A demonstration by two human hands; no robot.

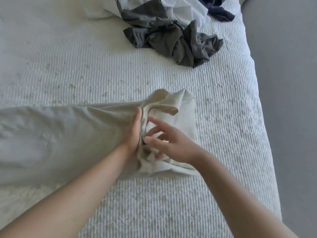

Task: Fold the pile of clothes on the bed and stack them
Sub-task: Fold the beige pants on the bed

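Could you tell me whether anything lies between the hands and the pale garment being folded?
Nothing visible does: the left hand rests flat on the pale garment, and the right hand touches its bunched end.

A home bedroom: a bed [171, 194] with white ribbed cover, crumpled clothes [173, 38] heaped on it.
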